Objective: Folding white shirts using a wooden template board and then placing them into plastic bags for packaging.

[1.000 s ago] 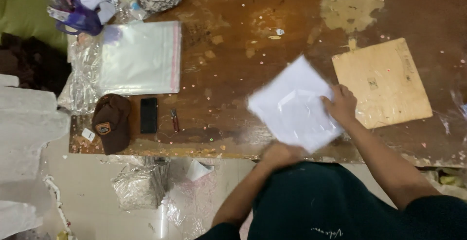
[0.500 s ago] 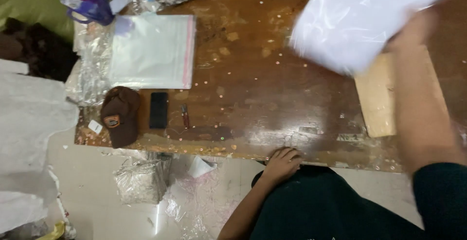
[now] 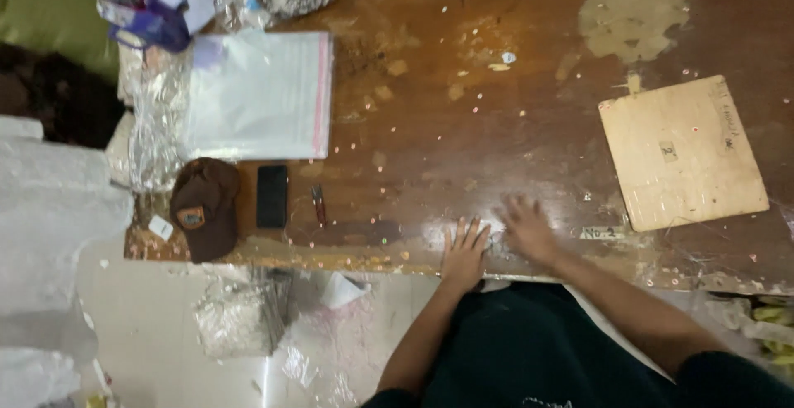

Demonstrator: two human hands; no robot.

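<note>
While both my hands lie flat on the near edge of the worn wooden table (image 3: 463,127), neither holds anything. My left hand (image 3: 465,255) rests palm down with its fingers spread and straight, touching the tabletop just at the edge. My right hand (image 3: 528,230) lies just beside it, also palm down and open; it is blurred, so the exact spread of its fingers cannot be told. 1 pale wooden board (image 3: 682,153) sits flat on the table to the right, well apart from my right hand. To the left lie 1 small dark tool (image 3: 318,205), 1 black phone (image 3: 272,196) and 1 brown cap (image 3: 203,207) in a row near the edge. Behind them rests 1 clear zip bag (image 3: 260,95) with a pink strip.
</note>
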